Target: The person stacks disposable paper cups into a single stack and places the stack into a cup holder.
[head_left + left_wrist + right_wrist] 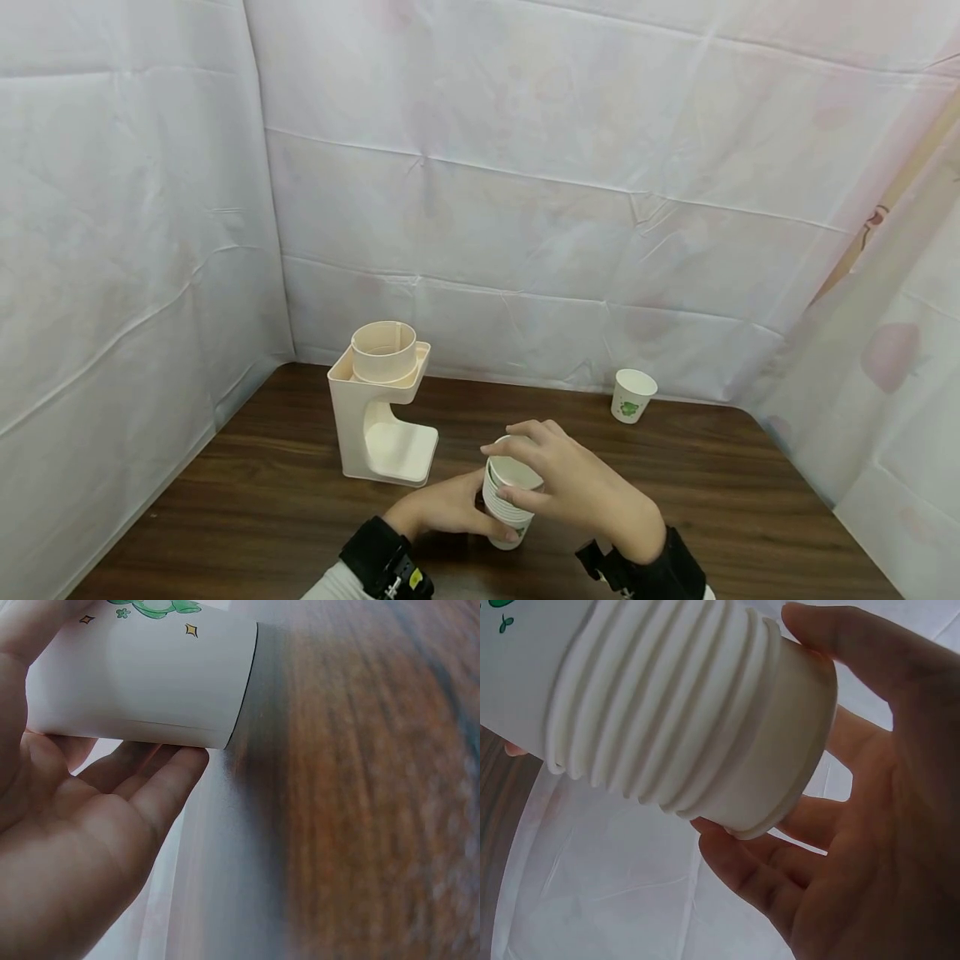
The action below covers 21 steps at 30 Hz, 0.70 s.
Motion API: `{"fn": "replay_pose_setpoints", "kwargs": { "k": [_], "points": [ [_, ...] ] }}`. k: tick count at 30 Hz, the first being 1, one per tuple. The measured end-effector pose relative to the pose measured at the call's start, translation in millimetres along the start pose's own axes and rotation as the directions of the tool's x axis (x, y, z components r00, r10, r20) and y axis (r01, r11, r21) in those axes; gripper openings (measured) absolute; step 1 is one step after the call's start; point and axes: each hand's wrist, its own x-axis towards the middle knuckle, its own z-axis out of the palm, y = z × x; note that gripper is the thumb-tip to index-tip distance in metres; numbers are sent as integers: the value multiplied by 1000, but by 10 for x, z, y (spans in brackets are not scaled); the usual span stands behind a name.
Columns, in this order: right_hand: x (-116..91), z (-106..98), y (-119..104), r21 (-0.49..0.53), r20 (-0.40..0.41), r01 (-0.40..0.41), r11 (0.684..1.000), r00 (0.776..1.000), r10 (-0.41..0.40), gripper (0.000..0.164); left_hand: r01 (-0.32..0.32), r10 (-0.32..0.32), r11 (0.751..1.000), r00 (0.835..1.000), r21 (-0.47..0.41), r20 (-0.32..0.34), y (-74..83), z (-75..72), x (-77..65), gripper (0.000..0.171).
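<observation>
A stack of white paper cups with a green print stands upright near the table's front edge. My left hand holds the stack low down, its thumb and fingers around the bottom cup. Over the stack's mouth, my right hand pinches the top paper cup between thumb and fingers near its rim. That top cup sticks out farther than the tightly nested rims beneath it.
A cream plastic stand with a round tube in its top and a flat base plate is at the left. One paper cup stands upright at the back right. White cloth hangs behind the wooden table.
</observation>
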Motion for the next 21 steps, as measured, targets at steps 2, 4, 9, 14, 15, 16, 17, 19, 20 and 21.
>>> {"fn": "replay_pose_setpoints", "kwargs": {
  "k": [2,4,9,14,15,16,17,19,20,21],
  "points": [
    [1,9,1,-2,6,6,1000,1000,-6,39,1,-1,1000,1000,2,-4,4,3,-4,71],
    [2,17,1,0,16,4,1000,1000,-4,38,-5,5,1000,1000,-6,-3,7,8,-7,70],
    [2,27,3,13,49,-7,1000,999,6,37,-26,26,999,1000,-39,12,7,12,-8,70],
    [-4,33,17,18,68,-13,1000,998,12,38,-25,25,999,1000,-38,13,11,6,-9,68],
    [-5,35,18,18,70,-14,1000,997,13,39,-25,25,999,1000,-36,12,11,7,-8,68],
    [-6,36,19,18,72,-16,1000,997,15,39,-28,28,999,1000,-33,11,10,8,-8,67],
    [-8,37,21,18,74,-19,1000,997,17,39,-29,29,999,1000,-33,10,9,10,-7,67],
    [-10,35,22,15,76,-20,1000,997,18,40,-29,30,999,1000,-33,9,6,14,-5,67],
    [-12,34,24,12,77,-21,1000,997,20,41,-28,28,999,1000,-34,9,5,15,-5,68],
    [-16,31,25,11,77,-23,1000,997,22,41,-28,28,999,1000,-31,8,4,14,-5,68]
  ]
}}
